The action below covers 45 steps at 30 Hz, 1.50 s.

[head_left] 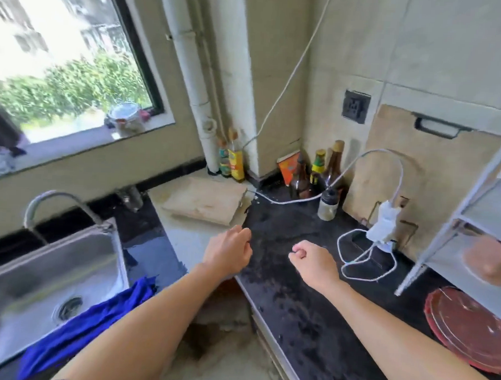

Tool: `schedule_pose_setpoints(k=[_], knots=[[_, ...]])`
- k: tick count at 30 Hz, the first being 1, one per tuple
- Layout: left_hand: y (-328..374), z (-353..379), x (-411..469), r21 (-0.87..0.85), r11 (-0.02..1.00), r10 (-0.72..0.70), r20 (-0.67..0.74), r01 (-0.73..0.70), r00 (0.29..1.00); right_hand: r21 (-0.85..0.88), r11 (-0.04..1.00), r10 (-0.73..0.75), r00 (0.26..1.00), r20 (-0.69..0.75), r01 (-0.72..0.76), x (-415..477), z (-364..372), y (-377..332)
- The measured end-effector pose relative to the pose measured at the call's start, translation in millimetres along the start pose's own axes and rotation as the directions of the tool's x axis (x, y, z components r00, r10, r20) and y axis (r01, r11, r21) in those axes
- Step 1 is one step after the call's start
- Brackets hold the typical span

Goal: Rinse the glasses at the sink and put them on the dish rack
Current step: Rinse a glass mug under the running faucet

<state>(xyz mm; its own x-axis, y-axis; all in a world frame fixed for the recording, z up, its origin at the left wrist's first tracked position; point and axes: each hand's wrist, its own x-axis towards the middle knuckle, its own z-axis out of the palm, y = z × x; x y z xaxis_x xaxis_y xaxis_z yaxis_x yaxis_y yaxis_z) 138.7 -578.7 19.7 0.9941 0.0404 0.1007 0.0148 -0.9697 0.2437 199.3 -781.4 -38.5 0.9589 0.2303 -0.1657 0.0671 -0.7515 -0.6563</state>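
Observation:
A steel sink with a curved tap fills the lower left. One clear glass stands on the counter behind the sink's right corner. A white metal rack rises at the right edge. My left hand hovers over the counter corner with its fingers curled and nothing in it. To its right, my right hand is closed in a loose fist over the dark counter, also holding nothing. Neither hand touches the glass.
A blue cloth hangs over the sink's right rim. A wooden cutting board lies at the corner, with bottles behind it. A white charger and cable sit by the rack, a red round lid lower right.

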Motion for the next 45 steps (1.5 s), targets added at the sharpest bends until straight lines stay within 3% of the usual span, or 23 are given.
schedule_pose_setpoints(k=[10,24,29,39,45], knots=[[-174.2,-29.0,-18.9,0.03,0.906,-0.421,-0.05,0.423,0.906,-0.074,0.954,-0.263,0.928,0.263,0.291,101.7,114.4,-151.8],[-396.2,-35.2,-20.9,-0.072,0.778,-0.624,0.015,0.624,0.781,-0.167,0.92,-0.259,0.87,0.42,0.354,214.3,276.0,-344.0],[-437.5,-22.7,-25.7,-0.12,0.72,-0.684,0.049,0.684,0.728,-0.203,0.905,-0.26,0.863,0.434,0.375,270.0,329.9,-403.5],[-478.9,8.5,-34.4,-0.172,0.488,-0.842,0.164,0.855,0.514,-0.229,0.899,-0.25,0.866,0.433,0.374,369.2,433.4,-470.7],[-489.1,18.6,-21.2,-0.204,0.45,-0.839,0.235,0.869,0.49,-0.208,0.9,-0.26,0.857,0.445,0.382,377.1,433.1,-469.1]])
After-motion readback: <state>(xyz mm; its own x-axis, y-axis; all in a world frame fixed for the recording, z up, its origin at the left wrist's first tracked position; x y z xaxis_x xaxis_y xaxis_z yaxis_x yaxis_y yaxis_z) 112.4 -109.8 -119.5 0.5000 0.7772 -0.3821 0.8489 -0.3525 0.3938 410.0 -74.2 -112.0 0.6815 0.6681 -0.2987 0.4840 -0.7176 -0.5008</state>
